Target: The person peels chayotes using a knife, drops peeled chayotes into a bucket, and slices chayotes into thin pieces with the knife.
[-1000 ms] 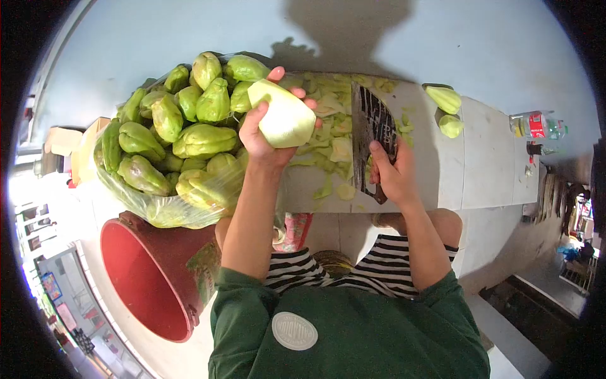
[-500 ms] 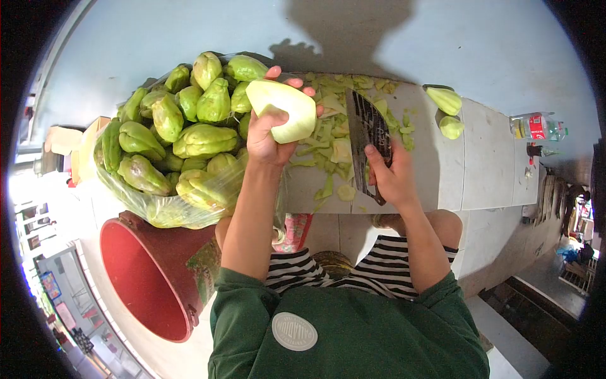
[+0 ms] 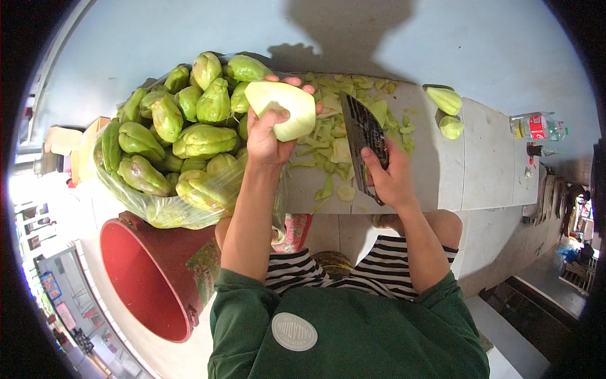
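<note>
A pale, peeled chayote (image 3: 291,112) rests in my left hand (image 3: 268,136), its fingers wrapped behind it and the thumb across its front. My right hand (image 3: 394,174) grips a dark, broad-bladed knife (image 3: 364,136), the blade pointing up and away from me, apart from the chayote. Below both hands, green peelings (image 3: 328,151) lie scattered over the tiled ledge (image 3: 423,183). Just left of my left hand, a clear plastic bag (image 3: 158,211) bulges with many unpeeled green chayotes (image 3: 202,140).
Two light green chayote pieces (image 3: 445,101) lie on the ledge to the right. Farther right is a plastic bottle with a red label (image 3: 538,127). A large red tub (image 3: 142,278) leans at the lower left, under the bag. A wall (image 3: 454,38) rises behind the ledge.
The knife and my right hand have shifted slightly left, toward the chayote. My left hand has barely moved, with its fingertips a little lower behind the chayote.
</note>
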### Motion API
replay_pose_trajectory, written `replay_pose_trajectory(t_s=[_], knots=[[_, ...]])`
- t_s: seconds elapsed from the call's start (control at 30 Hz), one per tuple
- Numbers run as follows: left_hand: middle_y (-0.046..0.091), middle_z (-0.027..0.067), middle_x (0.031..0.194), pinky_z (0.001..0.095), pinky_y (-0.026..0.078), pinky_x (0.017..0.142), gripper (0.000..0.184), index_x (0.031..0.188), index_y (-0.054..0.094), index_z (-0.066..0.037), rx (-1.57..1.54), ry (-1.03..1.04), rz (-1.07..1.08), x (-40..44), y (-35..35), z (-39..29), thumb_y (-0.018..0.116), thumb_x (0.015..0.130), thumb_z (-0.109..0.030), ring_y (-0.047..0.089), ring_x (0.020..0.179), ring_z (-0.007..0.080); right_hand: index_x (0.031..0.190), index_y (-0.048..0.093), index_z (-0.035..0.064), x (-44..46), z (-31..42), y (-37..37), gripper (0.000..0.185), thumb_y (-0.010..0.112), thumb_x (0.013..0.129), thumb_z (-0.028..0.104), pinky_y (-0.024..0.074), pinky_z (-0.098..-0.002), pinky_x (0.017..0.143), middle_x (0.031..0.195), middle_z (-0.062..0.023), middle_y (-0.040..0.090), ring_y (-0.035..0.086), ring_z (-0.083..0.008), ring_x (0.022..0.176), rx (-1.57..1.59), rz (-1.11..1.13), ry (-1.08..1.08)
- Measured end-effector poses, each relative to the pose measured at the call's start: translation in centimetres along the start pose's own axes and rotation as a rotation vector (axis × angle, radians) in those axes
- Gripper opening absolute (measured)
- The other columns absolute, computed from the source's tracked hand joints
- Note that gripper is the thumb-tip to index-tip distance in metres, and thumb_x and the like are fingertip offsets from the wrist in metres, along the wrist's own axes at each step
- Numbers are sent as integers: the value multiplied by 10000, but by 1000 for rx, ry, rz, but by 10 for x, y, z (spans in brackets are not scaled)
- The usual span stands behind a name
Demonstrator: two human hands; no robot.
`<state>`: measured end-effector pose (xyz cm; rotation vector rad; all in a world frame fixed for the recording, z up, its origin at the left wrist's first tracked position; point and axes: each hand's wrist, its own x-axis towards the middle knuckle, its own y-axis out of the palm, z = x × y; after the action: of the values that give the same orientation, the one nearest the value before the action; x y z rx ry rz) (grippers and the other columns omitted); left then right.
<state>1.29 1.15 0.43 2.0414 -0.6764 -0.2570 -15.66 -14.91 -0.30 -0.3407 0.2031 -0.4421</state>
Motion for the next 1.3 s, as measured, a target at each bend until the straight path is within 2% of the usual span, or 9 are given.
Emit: replay_pose_trajectory(t_s=[0.1, 0.2, 0.27, 0.4, 0.47, 0.67, 0.97, 1.17, 1.3], knots=[[529, 155, 1161, 555, 482, 898, 530, 1221, 436, -113, 65, 30, -41, 2, -5, 2, 523, 702, -50, 532, 1098, 340, 948, 552, -28, 0, 2, 1, 444, 587, 923, 413, 436, -359, 572, 671, -136, 570, 546, -247, 590, 14, -26, -59], [560, 171, 1113, 548, 489, 867, 442, 1209, 457, -106, -57, 31, -54, 3, -12, 2, 520, 778, -182, 553, 1069, 349, 903, 539, -15, -3, 10, 0, 380, 579, 930, 362, 434, -388, 547, 645, -171, 571, 572, -323, 580, -167, -4, -68], [586, 169, 1061, 548, 493, 837, 414, 1201, 474, -103, -91, 31, -120, 3, -11, 1, 465, 881, -366, 567, 1041, 356, 879, 526, 3, -7, 14, 6, 293, 568, 933, 288, 442, -432, 537, 631, -195, 568, 591, -391, 612, -309, 16, -129], [595, 160, 1040, 562, 495, 822, 501, 1182, 484, -112, -58, 36, -195, 4, -12, 5, 382, 935, -537, 581, 1006, 360, 934, 522, 14, -12, 0, 21, 219, 583, 903, 222, 465, -459, 554, 709, -203, 598, 600, -408, 647, -338, 47, -266], [593, 150, 1037, 573, 494, 817, 569, 1156, 487, -129, 7, 96, -243, 5, -13, 10, 294, 942, -620, 588, 997, 360, 983, 512, 33, -18, -8, 27, 235, 623, 847, 190, 489, -452, 560, 784, -179, 605, 613, -378, 660, -521, 54, -383], [585, 136, 1028, 576, 502, 797, 580, 1145, 477, -138, 66, 142, -354, 2, -6, 17, 259, 946, -636, 594, 971, 355, 1002, 510, 50, -23, -5, 32, 288, 661, 784, 164, 508, -423, 582, 832, -123, 587, 632, -326, 717, -576, 54, -534], [586, 134, 1026, 552, 508, 769, 561, 1143, 472, -129, 111, 126, -313, 2, -9, 14, 245, 962, -609, 587, 955, 335, 995, 505, 33, -20, -9, 33, 251, 630, 803, 137, 506, -440, 599, 839, -150, 595, 626, -349, 726, -493, 33, -432], [582, 129, 1041, 498, 503, 795, 528, 1143, 471, -135, 131, 106, -376, -4, -5, 36, 249, 977, -584, 581, 959, 314, 1000, 494, 36, -23, -9, 38, 263, 635, 797, 126, 506, -429, 587, 861, -146, 584, 629, -342, 723, -625, 38, -453], [581, 127, 1038, 467, 500, 800, 516, 1133, 476, -122, 239, 142, -387, -10, 2, 50, 263, 984, -568, 579, 960, 302, 1015, 479, 35, -25, -6, 45, 285, 637, 788, 105, 509, -424, 580, 888, -148, 576, 629, -347, 723, -504, 40, -513]])
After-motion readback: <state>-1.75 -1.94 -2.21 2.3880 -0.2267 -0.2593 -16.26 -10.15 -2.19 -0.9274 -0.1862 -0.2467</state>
